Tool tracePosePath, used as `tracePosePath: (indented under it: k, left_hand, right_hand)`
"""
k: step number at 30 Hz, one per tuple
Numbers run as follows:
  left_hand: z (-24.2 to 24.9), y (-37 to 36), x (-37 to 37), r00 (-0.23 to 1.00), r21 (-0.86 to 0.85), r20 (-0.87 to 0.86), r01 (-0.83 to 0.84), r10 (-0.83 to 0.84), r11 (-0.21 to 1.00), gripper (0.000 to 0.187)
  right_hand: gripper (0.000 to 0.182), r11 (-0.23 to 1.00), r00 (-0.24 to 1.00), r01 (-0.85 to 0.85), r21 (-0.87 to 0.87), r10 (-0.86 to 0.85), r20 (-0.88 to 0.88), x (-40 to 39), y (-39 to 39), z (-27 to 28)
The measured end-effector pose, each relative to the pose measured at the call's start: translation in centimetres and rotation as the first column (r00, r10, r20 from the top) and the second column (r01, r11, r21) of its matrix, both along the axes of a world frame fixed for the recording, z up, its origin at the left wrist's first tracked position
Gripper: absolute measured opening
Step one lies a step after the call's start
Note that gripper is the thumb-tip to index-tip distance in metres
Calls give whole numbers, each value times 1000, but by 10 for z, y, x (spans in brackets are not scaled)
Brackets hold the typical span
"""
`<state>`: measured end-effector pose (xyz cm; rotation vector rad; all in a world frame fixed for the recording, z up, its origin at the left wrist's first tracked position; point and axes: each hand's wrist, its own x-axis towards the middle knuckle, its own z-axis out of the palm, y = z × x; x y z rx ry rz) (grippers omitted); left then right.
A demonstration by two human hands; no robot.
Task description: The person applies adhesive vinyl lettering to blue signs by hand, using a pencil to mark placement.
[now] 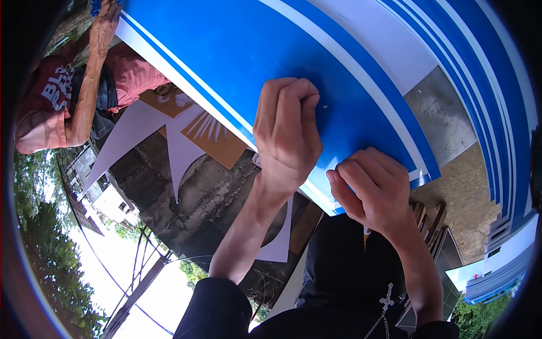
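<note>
A large, glossy blue sheet [214,51] lies flat beneath the left hand [288,127], white stripes lining its long edges, one corner right of that hand.

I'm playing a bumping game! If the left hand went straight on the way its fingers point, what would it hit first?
Probably the blue sheet, since the left hand curls down toward it. They may already touch; the depth isn't clear.
</note>
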<state>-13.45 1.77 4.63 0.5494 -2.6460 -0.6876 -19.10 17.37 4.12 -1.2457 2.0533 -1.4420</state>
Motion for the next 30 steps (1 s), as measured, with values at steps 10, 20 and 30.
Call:
tracePosePath:
  k: [10,20,30]
  left_hand:
    - [11,-10,6,985,18,-13,174,-174,985,21]
    - [-5,0,4,998,-147,-22,63,-67,987,20]
    - [12,-8,9,988,-31,-11,151,-152,988,22]
  right_hand:
    - [23,1000,1000,0,-12,0,3,0,-1,0]
    - [24,1000,1000,-9,-16,9,12,0,2,0]
    - [22,1000,1000,-14,-7,14,2,2,3,-1]
